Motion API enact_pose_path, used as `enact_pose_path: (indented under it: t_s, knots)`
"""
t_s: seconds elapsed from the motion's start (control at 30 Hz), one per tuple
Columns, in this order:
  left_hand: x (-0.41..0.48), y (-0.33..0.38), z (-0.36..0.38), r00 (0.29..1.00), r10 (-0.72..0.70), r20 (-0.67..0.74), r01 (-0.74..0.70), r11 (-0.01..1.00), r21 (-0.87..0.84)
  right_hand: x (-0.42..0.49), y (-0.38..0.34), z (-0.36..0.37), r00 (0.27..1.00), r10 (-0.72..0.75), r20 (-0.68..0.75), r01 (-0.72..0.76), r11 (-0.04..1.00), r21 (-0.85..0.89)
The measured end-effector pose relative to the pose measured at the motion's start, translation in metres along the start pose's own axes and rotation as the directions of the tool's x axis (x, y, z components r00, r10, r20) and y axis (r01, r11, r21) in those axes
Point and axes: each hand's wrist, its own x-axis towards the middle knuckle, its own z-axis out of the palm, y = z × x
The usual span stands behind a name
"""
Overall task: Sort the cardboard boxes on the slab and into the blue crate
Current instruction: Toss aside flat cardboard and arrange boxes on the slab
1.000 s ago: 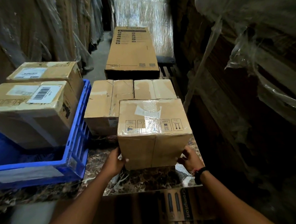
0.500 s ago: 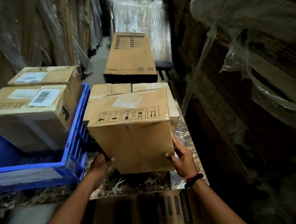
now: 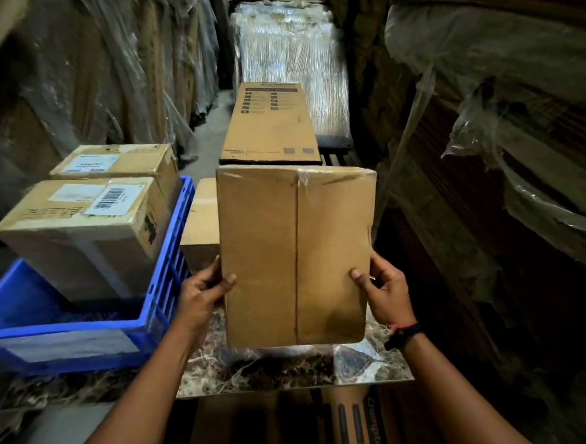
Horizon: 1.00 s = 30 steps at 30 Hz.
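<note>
Cardboard box (image 3: 297,256) held low at both side edges, over the marble worktop (image 3: 293,369).
Fingers (image 3: 228,281) of the left hand (image 3: 203,292) and right hand (image 3: 387,293) pinch its edges, thumbs on the near face. Gripped this low, the tall box could tip onto the box behind (image 3: 201,224) or slip. It is plain brown and centre-seamed, with glossy tape at the far corner. The blue crate (image 3: 170,263) is to its left.

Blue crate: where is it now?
Head view, lower left: the blue crate sits on the marble slab, holding a barcode-labelled box and a second box behind it, left of the held box.
</note>
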Motion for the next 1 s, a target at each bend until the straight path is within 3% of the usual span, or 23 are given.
enact_pose_path:
  t_s: [0.27, 0.5, 0.73, 0.87, 1.0]
  knots:
    - [-0.006, 0.043, 0.018, 0.992, 0.089, -0.091, -0.086, 0.996, 0.039, 0.010, -0.018, -0.002, 0.998, -0.016, -0.053, 0.017, 1.000, 0.015]
    - [-0.011, 0.065, 0.024, 0.989, 0.088, -0.118, -0.085, 0.996, 0.029, 0.014, -0.045, -0.004, 0.982, 0.018, -0.190, -0.011, 0.999, 0.039]
    - [-0.017, 0.086, 0.029, 0.993, 0.084, -0.089, -0.086, 0.996, -0.021, 0.015, -0.073, -0.009, 0.992, 0.024, -0.125, 0.004, 0.976, 0.218]
    - [-0.029, 0.097, 0.038, 0.998, 0.066, 0.019, -0.061, 0.976, -0.209, 0.012, -0.089, -0.013, 0.999, 0.034, -0.029, -0.026, 0.969, 0.246]
    - [-0.040, 0.109, 0.042, 0.992, 0.094, 0.079, -0.077, 0.978, -0.194, 0.011, -0.097, -0.015, 0.999, 0.038, 0.010, -0.040, 0.962, 0.269]
